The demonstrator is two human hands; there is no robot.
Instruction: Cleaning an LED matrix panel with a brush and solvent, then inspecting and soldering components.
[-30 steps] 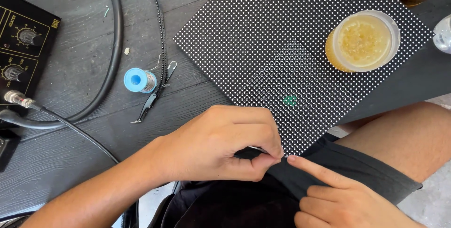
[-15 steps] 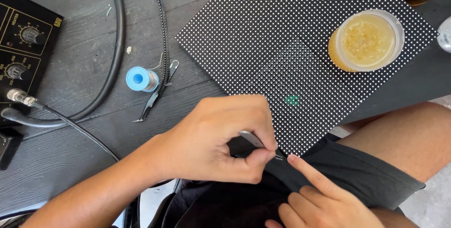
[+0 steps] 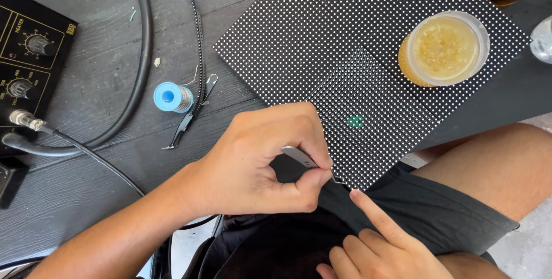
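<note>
Pinching steel tweezers (image 3: 307, 161), the left hand (image 3: 259, 161) is best kept steady at the dotted panel's (image 3: 345, 43) near corner, braced by the right hand's (image 3: 382, 244) extended forefinger; its other fingers are curled.

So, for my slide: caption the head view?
Left hand pinches tweezers at dotted panel's corner; right hand points there.

Solder spool (image 3: 171, 96), cables (image 3: 141, 54) leftward.

bg: dark grey wood plank table (image 3: 86, 198) | pale floor (image 3: 529, 244) btm right | even daylight
</note>
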